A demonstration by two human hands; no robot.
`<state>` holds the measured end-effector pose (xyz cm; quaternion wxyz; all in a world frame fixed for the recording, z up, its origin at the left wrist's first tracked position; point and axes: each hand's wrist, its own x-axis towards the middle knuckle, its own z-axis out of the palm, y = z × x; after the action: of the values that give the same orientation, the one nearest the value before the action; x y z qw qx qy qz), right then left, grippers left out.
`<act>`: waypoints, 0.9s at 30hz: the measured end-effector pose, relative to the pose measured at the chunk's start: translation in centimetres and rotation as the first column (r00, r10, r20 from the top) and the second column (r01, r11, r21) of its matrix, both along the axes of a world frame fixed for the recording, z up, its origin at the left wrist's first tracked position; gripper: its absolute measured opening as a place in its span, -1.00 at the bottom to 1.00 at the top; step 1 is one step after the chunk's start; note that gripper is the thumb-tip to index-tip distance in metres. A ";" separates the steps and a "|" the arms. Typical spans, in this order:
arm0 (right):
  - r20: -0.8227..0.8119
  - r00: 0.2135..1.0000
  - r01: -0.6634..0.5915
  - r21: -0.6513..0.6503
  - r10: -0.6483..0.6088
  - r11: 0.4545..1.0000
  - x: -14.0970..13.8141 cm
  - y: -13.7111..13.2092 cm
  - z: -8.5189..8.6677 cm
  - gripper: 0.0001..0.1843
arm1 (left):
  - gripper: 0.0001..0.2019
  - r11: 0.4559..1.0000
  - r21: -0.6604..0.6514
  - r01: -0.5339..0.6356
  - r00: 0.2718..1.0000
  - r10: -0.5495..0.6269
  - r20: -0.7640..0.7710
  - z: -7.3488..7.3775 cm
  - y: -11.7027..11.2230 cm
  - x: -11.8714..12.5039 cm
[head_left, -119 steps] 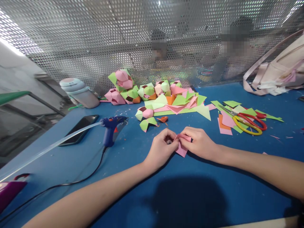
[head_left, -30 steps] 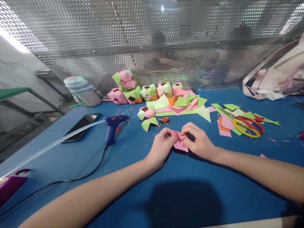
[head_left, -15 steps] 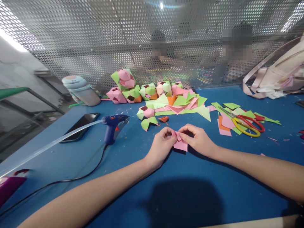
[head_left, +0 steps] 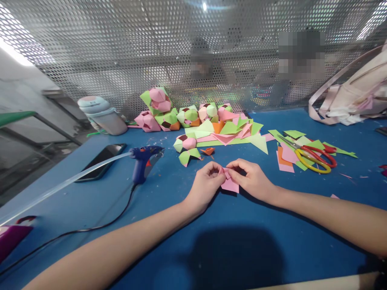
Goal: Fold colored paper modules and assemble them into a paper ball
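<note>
A small piece of pink paper, partly folded along its top edge, is held just above the blue table between my two hands. My left hand pinches its left upper corner between thumb and fingers. On the other side my right hand grips the upper right edge, thumb in front and fingers curled behind. Beyond the hands lie a small folded orange paper piece and a green folded paper piece. A folded paper ball in pink and green sits just behind them.
To the left are a blue glue gun with a long clear stick, a phone and a bottle. Scissors lie on paper scraps at right. Paper balls line the perforated screen; a bag stands far right.
</note>
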<state>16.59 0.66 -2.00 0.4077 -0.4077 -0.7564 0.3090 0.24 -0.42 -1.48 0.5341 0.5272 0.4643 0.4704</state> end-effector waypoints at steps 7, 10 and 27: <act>0.011 1.000 0.008 -0.023 -0.008 1.000 0.0 -0.1 0.4 -0.84 | -0.91 1.000 0.000 -0.021 0.999 0.021 0.026 0.0 0.1 0.1; 0.011 1.000 0.011 0.008 -0.011 1.000 0.0 -0.2 0.5 -0.82 | -0.90 1.000 -0.012 -0.020 0.999 0.020 0.048 -0.2 0.2 0.0; -0.030 0.999 0.025 -0.017 -0.026 1.000 0.2 -0.4 0.6 -0.77 | -0.82 0.996 -0.046 0.082 0.987 -0.075 0.142 -0.1 0.0 0.1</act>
<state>16.78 0.31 -1.36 0.4198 -0.4158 -0.7423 0.3162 0.30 -0.44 -1.58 0.5969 0.4967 0.4166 0.4727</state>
